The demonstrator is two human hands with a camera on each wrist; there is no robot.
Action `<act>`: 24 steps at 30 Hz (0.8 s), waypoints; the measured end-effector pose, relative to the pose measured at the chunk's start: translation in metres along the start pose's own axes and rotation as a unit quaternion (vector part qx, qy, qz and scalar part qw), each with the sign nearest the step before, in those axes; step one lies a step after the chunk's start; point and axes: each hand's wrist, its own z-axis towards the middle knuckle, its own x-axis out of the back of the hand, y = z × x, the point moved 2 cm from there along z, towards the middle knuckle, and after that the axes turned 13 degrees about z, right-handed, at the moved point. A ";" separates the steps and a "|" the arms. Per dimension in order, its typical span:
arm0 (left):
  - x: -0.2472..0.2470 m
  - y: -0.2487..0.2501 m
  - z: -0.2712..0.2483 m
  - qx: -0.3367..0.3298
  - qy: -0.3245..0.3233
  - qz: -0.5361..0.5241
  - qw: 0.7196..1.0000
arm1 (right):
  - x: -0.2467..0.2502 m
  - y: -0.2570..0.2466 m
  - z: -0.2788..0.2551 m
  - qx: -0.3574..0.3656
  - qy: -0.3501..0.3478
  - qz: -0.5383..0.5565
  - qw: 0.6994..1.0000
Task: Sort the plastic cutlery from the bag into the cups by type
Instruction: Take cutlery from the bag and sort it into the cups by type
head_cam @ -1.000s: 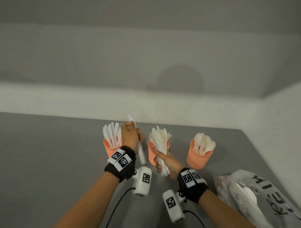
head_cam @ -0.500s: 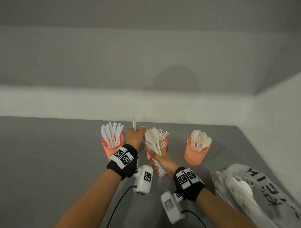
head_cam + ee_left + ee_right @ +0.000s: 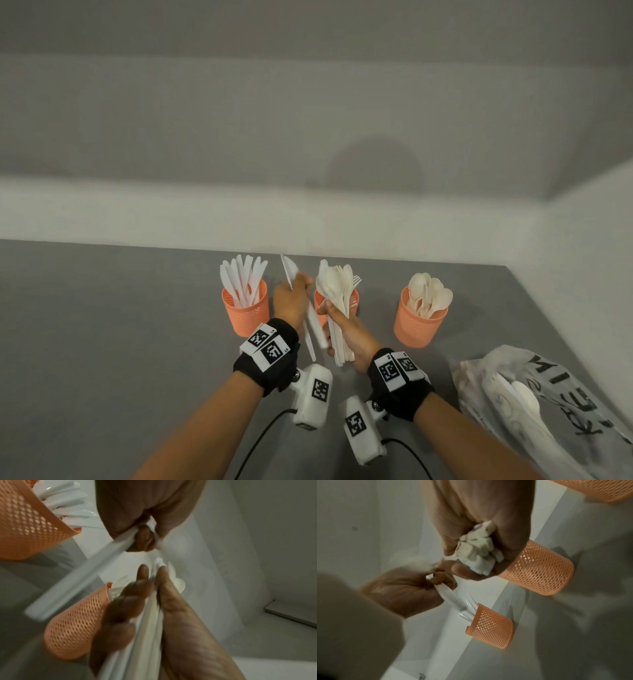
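Observation:
Three orange mesh cups stand in a row: the knife cup point(image 3: 245, 310), the fork cup point(image 3: 354, 301) half hidden behind my hands, and the spoon cup point(image 3: 419, 322). My left hand point(image 3: 299, 286) pinches white plastic knives point(image 3: 315, 327), blades up, between the knife cup and the fork cup. My right hand point(image 3: 330, 310) grips a mixed bundle of cutlery point(image 3: 337, 287) upright in front of the fork cup. In the left wrist view the left hand's fingers point(image 3: 145, 540) pinch a knife point(image 3: 77, 580). In the right wrist view the bundle's handle ends point(image 3: 477, 553) stick out of my right fist.
A crumpled plastic bag point(image 3: 555, 407) with more white cutlery inside lies at the right on the grey table point(image 3: 102, 342). A white wall point(image 3: 308, 219) runs close behind the cups and along the right side. Cables trail from both wrist cameras.
My left hand went right to the bundle half a second ago and has now drawn back left, holding knives. The right hand kept the bundle upright.

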 end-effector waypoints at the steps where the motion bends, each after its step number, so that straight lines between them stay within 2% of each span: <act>1: 0.003 0.000 0.005 0.002 0.020 -0.006 1.000 | 0.001 0.001 0.001 0.000 0.004 -0.005 1.000; 4: 0.012 -0.001 0.016 0.018 0.025 -0.067 0.997 | 0.004 0.002 0.003 -0.017 0.001 0.022 1.000; 10: 0.010 -0.003 0.016 0.035 -0.086 -0.021 0.995 | -0.004 -0.001 0.007 -0.084 -0.062 0.079 0.991; 12: 0.007 -0.003 0.015 0.037 -0.100 -0.029 0.994 | -0.007 -0.002 0.006 -0.095 -0.080 0.072 0.990; 15: 0.006 -0.003 0.018 0.035 -0.084 -0.031 0.995 | -0.007 -0.002 0.007 -0.100 -0.084 0.060 0.990; 19: 0.009 -0.006 0.028 0.045 -0.044 -0.029 0.998 | -0.006 -0.002 0.009 -0.096 -0.047 0.047 0.993; 22: 0.008 -0.008 0.031 0.036 -0.018 -0.020 0.999 | -0.007 -0.003 0.012 -0.072 -0.026 0.033 0.997; 24: 0.006 -0.008 0.029 0.019 -0.024 -0.024 0.999 | -0.006 -0.003 0.016 -0.057 -0.020 0.034 0.998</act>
